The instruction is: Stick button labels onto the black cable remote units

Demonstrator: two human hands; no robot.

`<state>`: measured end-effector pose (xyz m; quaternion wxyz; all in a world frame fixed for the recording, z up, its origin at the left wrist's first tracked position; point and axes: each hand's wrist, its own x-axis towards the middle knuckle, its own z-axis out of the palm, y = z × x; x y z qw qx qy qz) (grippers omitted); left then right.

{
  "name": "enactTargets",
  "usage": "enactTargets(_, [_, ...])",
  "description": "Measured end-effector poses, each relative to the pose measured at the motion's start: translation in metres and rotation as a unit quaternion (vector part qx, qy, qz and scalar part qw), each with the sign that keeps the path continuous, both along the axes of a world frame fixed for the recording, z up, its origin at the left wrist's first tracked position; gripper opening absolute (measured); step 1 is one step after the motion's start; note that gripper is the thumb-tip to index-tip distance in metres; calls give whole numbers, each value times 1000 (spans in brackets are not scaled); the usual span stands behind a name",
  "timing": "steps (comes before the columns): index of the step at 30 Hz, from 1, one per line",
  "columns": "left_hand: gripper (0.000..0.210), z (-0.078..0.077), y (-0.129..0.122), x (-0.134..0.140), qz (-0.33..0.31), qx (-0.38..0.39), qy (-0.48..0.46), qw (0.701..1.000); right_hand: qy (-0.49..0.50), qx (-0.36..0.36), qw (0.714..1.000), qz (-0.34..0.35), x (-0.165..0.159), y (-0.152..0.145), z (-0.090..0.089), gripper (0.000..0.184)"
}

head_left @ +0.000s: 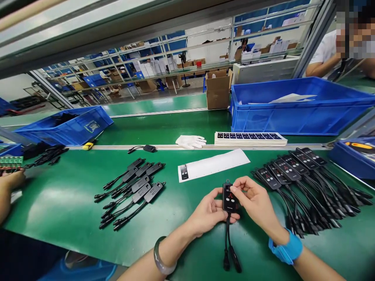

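Note:
My left hand (209, 210) grips a small black controller box (229, 200) with two black cables hanging down toward me. Its face carries a dark label with red marks and two pale buttons. My right hand (252, 197) presses thumb and fingers at the top right corner of that box; whether anything else is pinched there I cannot tell. Just beyond lies a white label sheet (216, 164) with one dark label at its left end. To the right, labelled controllers (288, 168) lie in overlapping rows, and to the left several unlabelled ones (142, 191) lie face down or blank.
Beyond the sheet are a stack of label sheets (250, 141) and a white glove (191, 141). Blue bins stand at the back right (281, 117), far left (73, 127) and right edge (351, 160). A cardboard box (218, 91) stands behind. Another person's hand (13, 179) holds a green circuit board.

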<state>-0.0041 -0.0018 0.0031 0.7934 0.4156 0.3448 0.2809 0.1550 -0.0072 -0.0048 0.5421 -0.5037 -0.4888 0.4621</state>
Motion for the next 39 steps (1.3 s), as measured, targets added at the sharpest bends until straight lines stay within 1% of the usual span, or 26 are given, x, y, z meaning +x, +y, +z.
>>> enactTargets(3, [59,0,0,0,-3,0,-1,1000,1,-3,1000,1,-1,0,-1,24])
enactTargets(9, [56,-1,-1,1,-4,15,10,1000,0,2,1000,-2,-1,0,-2,22])
enactTargets(16, [53,-5,-1,0,-13,52,23,998,-41,20,999,-25,-1,1,-2,21])
enactTargets(28, [57,-7,-1,0,-20,72,32,997,-47,-2,998,-30,-1,2,-5,23])
enactTargets(34, [52,-8,-1,0,-19,65,26,997,-70,-12,997,-31,1,2,-10,24])
enactTargets(37, [49,-6,0,-1,-15,45,0,999,-119,-13,991,-52,4,5,-14,31])
enactTargets(39, [47,-4,2,-2,-9,31,-17,999,-136,-13,990,-44,5,7,-16,35])
